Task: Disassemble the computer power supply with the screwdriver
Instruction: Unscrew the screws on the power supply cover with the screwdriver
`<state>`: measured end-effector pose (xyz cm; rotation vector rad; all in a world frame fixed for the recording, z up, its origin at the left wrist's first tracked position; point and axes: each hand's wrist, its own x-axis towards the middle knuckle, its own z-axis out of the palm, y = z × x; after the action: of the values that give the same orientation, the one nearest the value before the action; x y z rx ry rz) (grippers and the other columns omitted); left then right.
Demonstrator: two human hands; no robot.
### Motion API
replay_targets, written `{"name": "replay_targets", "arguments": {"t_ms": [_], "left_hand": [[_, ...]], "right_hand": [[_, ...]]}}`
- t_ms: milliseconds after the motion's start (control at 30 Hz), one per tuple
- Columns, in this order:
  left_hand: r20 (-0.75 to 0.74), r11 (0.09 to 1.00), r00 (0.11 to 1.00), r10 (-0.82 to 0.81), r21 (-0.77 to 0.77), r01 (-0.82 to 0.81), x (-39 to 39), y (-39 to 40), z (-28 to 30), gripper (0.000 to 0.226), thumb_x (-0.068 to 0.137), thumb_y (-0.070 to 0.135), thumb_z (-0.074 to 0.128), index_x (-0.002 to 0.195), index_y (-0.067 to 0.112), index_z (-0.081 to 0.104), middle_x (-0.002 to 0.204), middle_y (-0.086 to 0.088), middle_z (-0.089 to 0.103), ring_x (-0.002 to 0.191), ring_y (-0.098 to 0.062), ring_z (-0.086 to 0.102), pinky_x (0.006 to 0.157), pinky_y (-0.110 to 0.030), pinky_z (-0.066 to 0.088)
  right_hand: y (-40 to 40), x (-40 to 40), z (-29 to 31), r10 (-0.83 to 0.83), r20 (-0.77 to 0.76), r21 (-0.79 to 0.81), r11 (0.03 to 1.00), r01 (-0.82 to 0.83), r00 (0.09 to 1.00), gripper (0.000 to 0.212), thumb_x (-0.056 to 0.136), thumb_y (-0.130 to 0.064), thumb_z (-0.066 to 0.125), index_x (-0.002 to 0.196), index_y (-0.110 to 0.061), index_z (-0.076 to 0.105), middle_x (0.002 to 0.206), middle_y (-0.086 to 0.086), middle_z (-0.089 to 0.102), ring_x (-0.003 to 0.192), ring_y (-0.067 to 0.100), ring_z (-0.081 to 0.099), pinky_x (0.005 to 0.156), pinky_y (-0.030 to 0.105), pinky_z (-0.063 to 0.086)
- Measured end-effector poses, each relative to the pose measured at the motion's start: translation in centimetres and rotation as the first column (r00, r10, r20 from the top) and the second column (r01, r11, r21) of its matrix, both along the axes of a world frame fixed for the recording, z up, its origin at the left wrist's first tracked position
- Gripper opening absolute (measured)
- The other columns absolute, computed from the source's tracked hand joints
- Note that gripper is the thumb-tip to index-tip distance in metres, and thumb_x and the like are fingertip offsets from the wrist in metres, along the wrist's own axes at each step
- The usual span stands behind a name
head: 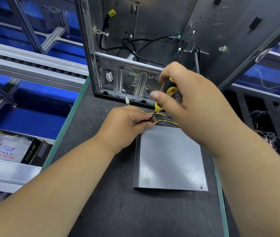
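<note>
My left hand (124, 127) and right hand (187, 100) crowd the far corner of the power supply (170, 158), with the screwdriver (163, 100) upright between them, so that corner is shut in. Just behind stands the open computer case (127, 79), walling off the far side. Yellow and black wires (168, 123) trail in the gap between case and supply. The dark mat (135, 216) nearer me lies bare, as does the strip left of the supply.

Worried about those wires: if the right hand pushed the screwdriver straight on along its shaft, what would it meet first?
Probably the left hand's fingers pinching the shaft, then the power supply's far edge; depth unclear.
</note>
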<state>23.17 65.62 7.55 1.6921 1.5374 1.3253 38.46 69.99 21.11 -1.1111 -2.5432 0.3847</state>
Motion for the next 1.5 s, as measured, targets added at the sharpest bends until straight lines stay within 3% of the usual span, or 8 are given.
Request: {"name": "replay_targets", "arguments": {"t_ms": [67, 200, 500, 867, 1000, 1100, 1167, 1500], "left_hand": [[-0.052, 1.0, 0.999, 0.004, 0.013, -0.003, 0.0, 0.0, -0.1, 0.016, 0.082, 0.01, 0.078, 0.097, 0.014, 0.079, 0.089, 0.006, 0.072, 0.088, -0.004, 0.066, 0.086, -0.026, 0.054], [-0.065, 1.0, 0.998, 0.008, 0.018, -0.007, 0.0, -0.1, 0.0, 0.016, 0.081, 0.012, 0.079, 0.097, 0.014, 0.079, 0.088, 0.006, 0.071, 0.087, -0.006, 0.066, 0.086, -0.026, 0.055], [-0.105, 0.999, 0.994, 0.029, -0.021, -0.032, 0.1, 0.1, 0.3, 0.016, 0.079, 0.016, 0.082, 0.095, 0.015, 0.079, 0.088, 0.004, 0.072, 0.085, -0.009, 0.065, 0.083, -0.028, 0.053], [-0.239, 0.995, 0.967, 0.09, -0.012, -0.096, 0.7, -0.1, 0.6, 0.02, 0.079, 0.021, 0.079, 0.075, 0.024, 0.059, 0.079, 0.01, 0.061, 0.077, -0.011, 0.056, 0.071, -0.032, 0.049], [-0.235, 0.994, 0.968, 0.093, -0.033, -0.104, 1.0, -0.1, 0.8, 0.023, 0.08, 0.022, 0.078, 0.074, 0.026, 0.056, 0.078, 0.011, 0.059, 0.076, -0.013, 0.056, 0.071, -0.034, 0.05], [-0.232, 0.994, 0.969, 0.087, -0.042, -0.099, 1.0, -0.1, 0.8, 0.026, 0.08, 0.022, 0.077, 0.073, 0.031, 0.054, 0.079, 0.011, 0.062, 0.078, -0.01, 0.058, 0.073, -0.035, 0.051], [-0.227, 0.994, 0.97, 0.088, -0.035, -0.099, 1.1, -0.1, 0.8, 0.027, 0.08, 0.021, 0.078, 0.074, 0.033, 0.054, 0.078, 0.012, 0.062, 0.077, -0.008, 0.058, 0.072, -0.032, 0.051], [0.219, 0.935, 0.97, -0.102, -0.312, 0.168, -1.2, -1.2, 0.2, 0.046, 0.069, 0.014, 0.089, 0.105, 0.034, 0.069, 0.102, 0.019, 0.07, 0.1, -0.002, 0.065, 0.087, -0.01, 0.047]], "right_hand": [[0.1, -0.4, 0.2, -0.047, 0.084, 0.105, 0.994, 0.038, 0.995, 0.032, 0.094, -0.046, 0.054, 0.102, -0.015, 0.051, 0.069, -0.009, 0.046, 0.066, 0.007, 0.044, 0.054, 0.019, 0.029], [-0.3, -0.4, 0.0, -0.046, -0.001, 0.009, 0.999, 0.046, 0.999, 0.018, 0.096, -0.029, 0.06, 0.098, -0.015, 0.05, 0.063, -0.008, 0.044, 0.06, 0.009, 0.044, 0.054, 0.022, 0.032], [0.3, 0.6, 0.1, -0.006, -0.058, -0.158, 0.987, -0.003, 0.998, 0.009, 0.098, -0.02, 0.057, 0.096, -0.023, 0.049, 0.083, -0.006, 0.065, 0.069, 0.009, 0.057, 0.058, 0.021, 0.044], [1.1, 0.1, 1.5, 0.207, 0.008, -0.251, 0.947, -0.198, 0.978, 0.021, 0.091, -0.005, 0.058, 0.088, -0.024, 0.051, 0.084, -0.007, 0.055, 0.078, 0.011, 0.048, 0.066, 0.022, 0.041], [1.0, 0.4, 1.3, 0.131, 0.041, -0.121, 0.985, -0.126, 0.991, 0.004, 0.094, -0.024, 0.056, 0.095, -0.023, 0.052, 0.077, -0.008, 0.054, 0.079, 0.009, 0.046, 0.062, 0.03, 0.035], [0.6, -0.2, 1.4, -0.018, 0.213, 0.134, 0.991, -0.011, 0.977, 0.036, 0.091, -0.058, 0.041, 0.089, -0.024, 0.052, 0.068, -0.007, 0.053, 0.073, 0.015, 0.047, 0.053, 0.03, 0.027], [0.6, -0.8, 1.2, -0.088, 0.259, 0.184, 0.982, 0.04, 0.962, 0.031, 0.096, -0.055, 0.042, 0.087, -0.025, 0.047, 0.067, -0.006, 0.05, 0.071, 0.02, 0.049, 0.05, 0.03, 0.023], [1.4, -0.8, 1.0, 0.064, 0.096, -0.098, 0.994, -0.054, 0.993, 0.012, 0.1, -0.025, 0.052, 0.093, -0.022, 0.042, 0.066, -0.006, 0.047, 0.06, 0.009, 0.044, 0.051, 0.027, 0.028]]}}
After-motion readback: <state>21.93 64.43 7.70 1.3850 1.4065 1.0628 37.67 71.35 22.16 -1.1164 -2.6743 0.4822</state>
